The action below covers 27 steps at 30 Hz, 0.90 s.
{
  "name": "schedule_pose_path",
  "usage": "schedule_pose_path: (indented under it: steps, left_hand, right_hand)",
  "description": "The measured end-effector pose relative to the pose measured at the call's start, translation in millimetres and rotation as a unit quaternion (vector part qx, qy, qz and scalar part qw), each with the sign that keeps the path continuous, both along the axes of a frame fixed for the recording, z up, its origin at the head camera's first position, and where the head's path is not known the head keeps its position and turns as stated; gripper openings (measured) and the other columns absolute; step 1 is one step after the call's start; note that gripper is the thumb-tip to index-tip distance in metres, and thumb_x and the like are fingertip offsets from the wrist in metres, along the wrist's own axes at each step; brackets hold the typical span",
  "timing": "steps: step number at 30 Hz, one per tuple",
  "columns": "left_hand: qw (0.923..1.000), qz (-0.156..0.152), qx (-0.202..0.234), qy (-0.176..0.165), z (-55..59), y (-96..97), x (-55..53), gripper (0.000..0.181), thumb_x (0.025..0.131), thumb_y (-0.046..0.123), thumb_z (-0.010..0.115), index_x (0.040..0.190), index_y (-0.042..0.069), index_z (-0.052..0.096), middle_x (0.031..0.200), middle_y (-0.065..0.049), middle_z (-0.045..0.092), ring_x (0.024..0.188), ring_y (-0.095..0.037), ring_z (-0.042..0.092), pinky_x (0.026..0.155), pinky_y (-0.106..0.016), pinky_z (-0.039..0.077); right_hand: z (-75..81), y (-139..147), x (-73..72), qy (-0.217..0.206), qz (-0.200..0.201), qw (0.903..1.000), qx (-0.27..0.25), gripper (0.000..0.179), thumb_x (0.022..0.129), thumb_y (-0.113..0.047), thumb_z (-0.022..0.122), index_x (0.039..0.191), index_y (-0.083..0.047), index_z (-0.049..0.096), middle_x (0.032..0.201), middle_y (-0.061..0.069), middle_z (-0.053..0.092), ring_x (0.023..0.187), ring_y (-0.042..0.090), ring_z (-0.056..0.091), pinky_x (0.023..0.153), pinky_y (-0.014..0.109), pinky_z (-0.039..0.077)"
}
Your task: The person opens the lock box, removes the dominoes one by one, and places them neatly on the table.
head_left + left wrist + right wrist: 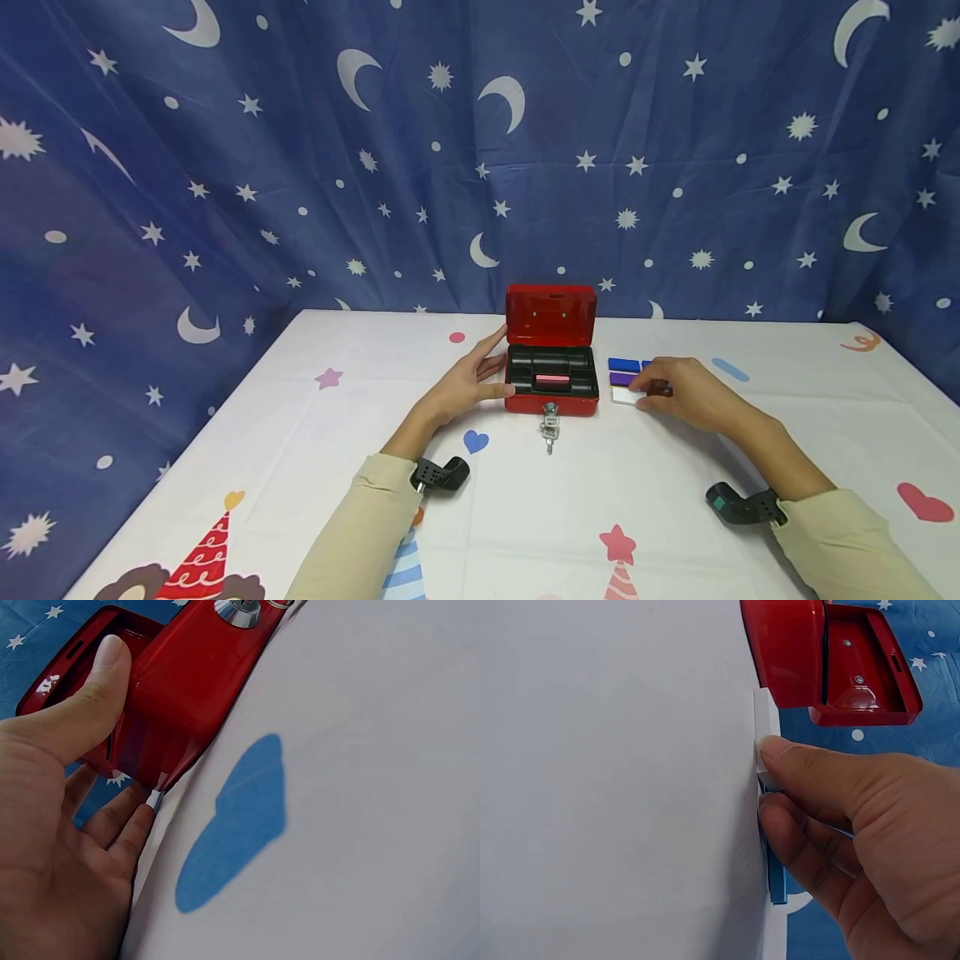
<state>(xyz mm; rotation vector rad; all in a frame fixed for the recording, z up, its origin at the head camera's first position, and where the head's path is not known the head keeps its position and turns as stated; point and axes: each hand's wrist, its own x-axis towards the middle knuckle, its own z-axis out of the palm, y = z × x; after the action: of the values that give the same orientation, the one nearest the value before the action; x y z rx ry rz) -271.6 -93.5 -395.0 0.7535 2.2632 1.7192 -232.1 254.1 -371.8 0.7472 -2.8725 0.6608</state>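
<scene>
A red cash box [551,405] stands on the table with its lid [551,315] raised and a black tray [581,364] inside. A pink bar [552,379] lies in the tray. Keys [550,429] hang from the lock at its front. My left hand [467,385] touches the box's left side, thumb straight along the front rim and fingers stretched behind the corner. To the right of the box, my right hand [693,392] pinches the end of a small white block [764,724] between thumb and fingers. The fingers partly hide the blocks beside it.
Just behind the white block lie a purple block [622,379] and a blue block [624,364], with more partly covered by the hand. A white cloth with printed shapes covers the table [510,517]. A dark blue starry curtain [420,208] hangs behind.
</scene>
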Motion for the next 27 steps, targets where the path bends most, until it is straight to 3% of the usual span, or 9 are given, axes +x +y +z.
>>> schedule_pose_path:
  steps: [7,15,27]
  left_hand:
    - [1.0,0.0,0.001,0.0,0.4,-0.2,0.4,0.096,0.079,0.008,0.077,0.152,0.037,0.022,0.155,0.002,0.024,0.133,-0.019,0.04,0.107,-0.033,0.034]
    - [1.0,-0.001,0.002,-0.003,3.7,0.2,3.0,0.096,0.079,0.008,0.077,0.152,0.035,0.021,0.156,0.0,0.024,0.134,-0.021,0.04,0.108,-0.036,0.034]
    - [1.0,-0.002,-0.001,0.0,-0.1,0.1,-0.6,0.095,0.079,0.009,0.077,0.152,0.035,0.021,0.156,-0.003,0.023,0.134,-0.024,0.039,0.108,-0.039,0.033]
  right_hand:
    - [0.1,0.5,-0.8,0.005,0.005,1.0,0.004,0.018,0.076,-0.005,0.079,0.094,-0.01,0.075,0.087,-0.004,0.066,0.078,0.015,0.056,0.07,0.033,0.052]
    - [1.0,0.2,-1.0,0.005,0.007,0.9999,0.012,0.018,0.077,-0.006,0.078,0.094,-0.01,0.076,0.085,-0.006,0.063,0.075,0.013,0.053,0.066,0.03,0.05]
    - [2.8,-0.8,0.3,0.004,0.003,0.9999,0.011,0.018,0.077,-0.007,0.078,0.095,-0.01,0.076,0.082,-0.008,0.061,0.074,0.013,0.052,0.065,0.029,0.048]
